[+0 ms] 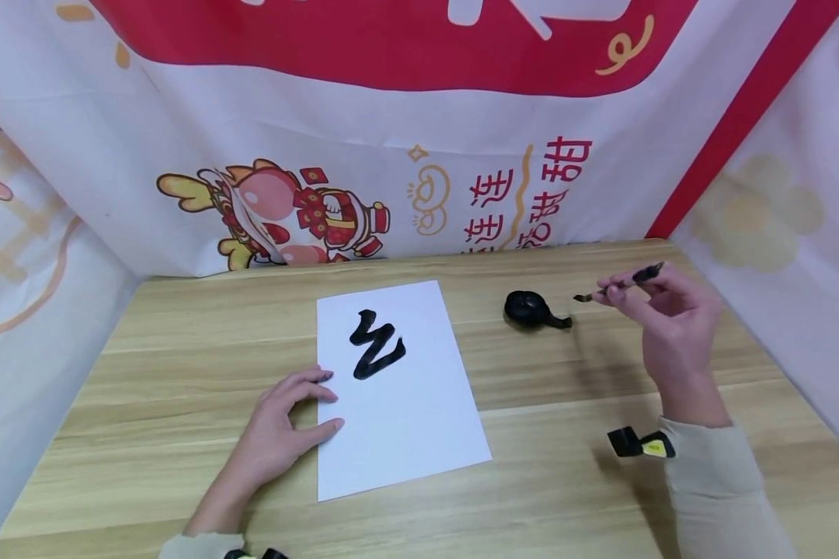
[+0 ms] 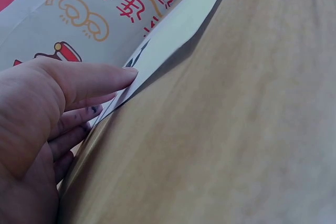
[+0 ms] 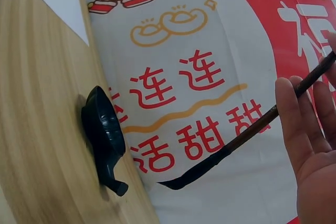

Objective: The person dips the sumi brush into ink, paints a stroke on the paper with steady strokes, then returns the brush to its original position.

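A white sheet of paper [image 1: 419, 419] lies on the wooden table, with a thick black zigzag brush stroke [image 1: 377, 353] on its upper half. At the paper's left edge my left hand [image 1: 280, 427] rests with fingers spread, thumb and fingertips touching the sheet; dark stains show on the fingers in the left wrist view. My right hand [image 1: 678, 318] grips a writing brush [image 3: 247, 135] in the air over the table's right side. The brush's black tip hangs just right of a small black ink dish [image 1: 527, 308] with a short handle, apart from it.
The wooden table [image 1: 182, 373] runs back to a white cloth backdrop [image 1: 363, 116] printed with red lettering and a cartoon figure. More cloth hangs along the left and right sides. A black camera mount [image 1: 639, 442] sits at the right sleeve.
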`<state>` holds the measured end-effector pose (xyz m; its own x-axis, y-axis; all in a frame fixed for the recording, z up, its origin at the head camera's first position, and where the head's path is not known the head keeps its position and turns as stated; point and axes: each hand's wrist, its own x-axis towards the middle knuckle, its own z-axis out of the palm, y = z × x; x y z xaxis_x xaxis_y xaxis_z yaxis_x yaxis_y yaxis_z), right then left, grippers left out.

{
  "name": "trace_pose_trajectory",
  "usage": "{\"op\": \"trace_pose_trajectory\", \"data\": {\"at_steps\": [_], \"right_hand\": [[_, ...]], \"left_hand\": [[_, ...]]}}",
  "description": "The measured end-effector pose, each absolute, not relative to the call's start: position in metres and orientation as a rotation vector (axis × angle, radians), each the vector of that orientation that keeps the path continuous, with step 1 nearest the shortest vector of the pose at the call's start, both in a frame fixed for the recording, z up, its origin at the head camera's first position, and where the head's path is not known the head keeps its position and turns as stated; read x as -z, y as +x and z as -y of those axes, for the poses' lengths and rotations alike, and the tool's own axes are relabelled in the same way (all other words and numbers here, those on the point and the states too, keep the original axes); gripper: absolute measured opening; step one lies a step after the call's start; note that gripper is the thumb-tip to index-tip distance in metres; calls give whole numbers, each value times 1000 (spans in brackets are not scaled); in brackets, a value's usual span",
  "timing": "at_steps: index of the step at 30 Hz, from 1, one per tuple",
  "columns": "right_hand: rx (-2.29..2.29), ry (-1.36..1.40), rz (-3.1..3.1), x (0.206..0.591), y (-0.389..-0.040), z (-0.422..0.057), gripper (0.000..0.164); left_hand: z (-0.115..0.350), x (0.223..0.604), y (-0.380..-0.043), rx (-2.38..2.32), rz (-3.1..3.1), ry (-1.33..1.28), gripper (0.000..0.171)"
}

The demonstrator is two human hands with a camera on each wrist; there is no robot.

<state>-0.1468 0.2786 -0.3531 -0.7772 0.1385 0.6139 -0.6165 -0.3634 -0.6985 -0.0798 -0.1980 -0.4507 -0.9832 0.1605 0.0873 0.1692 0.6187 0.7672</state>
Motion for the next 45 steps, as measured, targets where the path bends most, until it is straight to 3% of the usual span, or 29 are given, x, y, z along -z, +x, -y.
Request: {"op": "trace_pose_trajectory", "data": {"at_steps": [13,24,30,38,45], "right_hand": [[-2268,846,1594,376,-140,-286,23],[-2133,741,1992,381,-131,-286,27],[-2164,858,1969,387,-134,-288,31],[-2050,641,2186,392,-133,-290,12],[-1980,600,2269,405,-135,-289,15]], "left_hand": [[198,451,-80,1336,2822,-282,27],[198,450,-80,1332,2819,-284,27],[199,450,-79,1338,2777,-319,25],[198,450,-80,1340,2773,-317,23],[198,451,-80,1340,2772,-314,24]]}}
